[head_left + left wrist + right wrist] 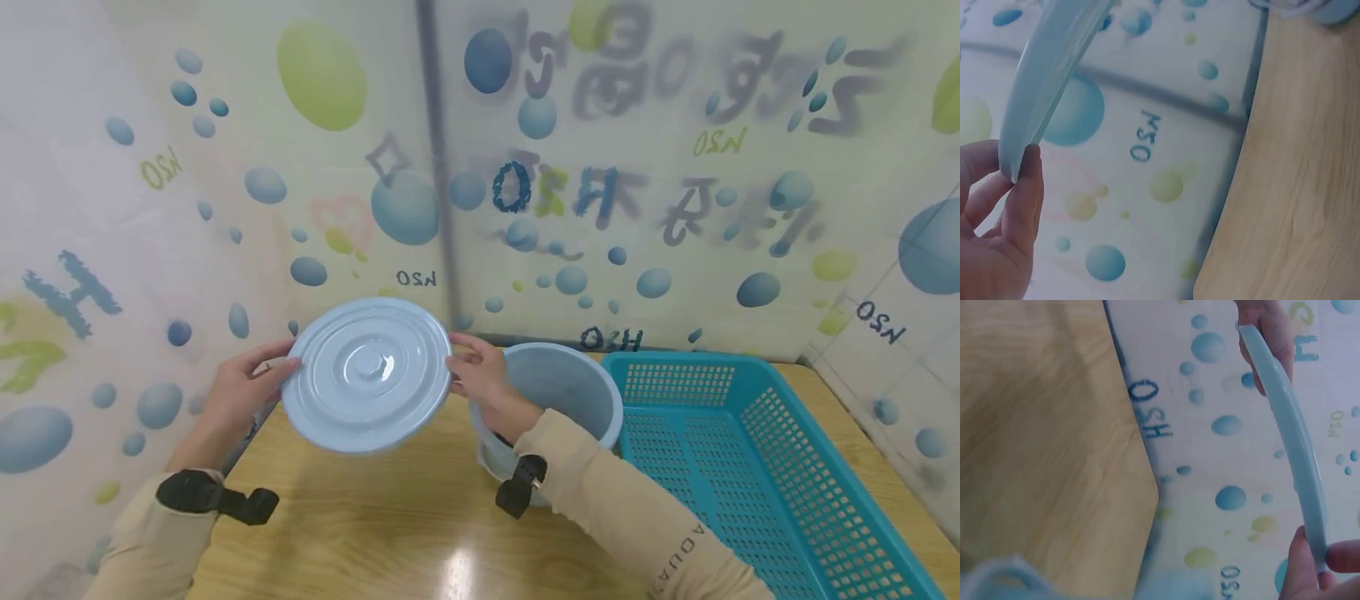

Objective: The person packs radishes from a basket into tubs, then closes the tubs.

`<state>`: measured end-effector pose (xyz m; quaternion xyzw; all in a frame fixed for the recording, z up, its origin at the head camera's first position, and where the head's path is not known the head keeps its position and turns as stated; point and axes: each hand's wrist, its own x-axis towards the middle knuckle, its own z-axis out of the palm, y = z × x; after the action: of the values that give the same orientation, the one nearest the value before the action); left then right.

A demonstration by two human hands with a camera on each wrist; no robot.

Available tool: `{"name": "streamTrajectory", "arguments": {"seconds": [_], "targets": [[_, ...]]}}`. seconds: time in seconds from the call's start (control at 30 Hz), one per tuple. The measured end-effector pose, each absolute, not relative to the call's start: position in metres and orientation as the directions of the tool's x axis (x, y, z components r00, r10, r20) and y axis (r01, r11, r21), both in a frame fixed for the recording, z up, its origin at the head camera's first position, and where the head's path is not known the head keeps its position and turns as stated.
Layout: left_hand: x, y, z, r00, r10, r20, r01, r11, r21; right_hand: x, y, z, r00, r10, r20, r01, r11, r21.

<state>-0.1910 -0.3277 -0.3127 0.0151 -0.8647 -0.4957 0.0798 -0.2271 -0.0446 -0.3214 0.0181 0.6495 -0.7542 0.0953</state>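
Observation:
A round light-blue lid with a small central knob is held up above the table, its top face tilted toward the head camera. My left hand pinches its left rim between thumb and fingers. On the opposite rim, my right hand grips with thumb and fingers. The left wrist view shows the lid nearly edge-on, with the left hand at its lower end. Just behind the right hand stands a light-blue bucket with an uncovered top; the right forearm partly hides it.
A teal plastic basket with perforated walls sits right of the bucket. Both stand on a wooden table. Walls covered with bubble-patterned sheeting close in behind and at both sides.

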Motion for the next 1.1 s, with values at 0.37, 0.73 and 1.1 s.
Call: {"name": "streamTrajectory", "arguments": {"seconds": [0.37, 0.73, 1.1], "targets": [[-0.209, -0.268, -0.315, -0.986, -0.030, 0.165, 0.138, 0.408, 0.902, -0.249, 0.027, -0.303, -0.976, -0.152, -0.154, 0.145, 0.070, -0.987], [-0.220, -0.207, -0.329, -0.984, -0.034, 0.175, 0.158, 0.287, 0.945, -0.257, 0.097, -0.299, -0.959, -0.235, -0.156, 0.089, 0.272, -0.958], [-0.227, -0.160, -0.348, -0.989, -0.022, 0.145, 0.134, 0.269, 0.954, -0.256, 0.148, -0.317, -0.947, -0.248, -0.207, 0.113, 0.346, -0.931]]}}
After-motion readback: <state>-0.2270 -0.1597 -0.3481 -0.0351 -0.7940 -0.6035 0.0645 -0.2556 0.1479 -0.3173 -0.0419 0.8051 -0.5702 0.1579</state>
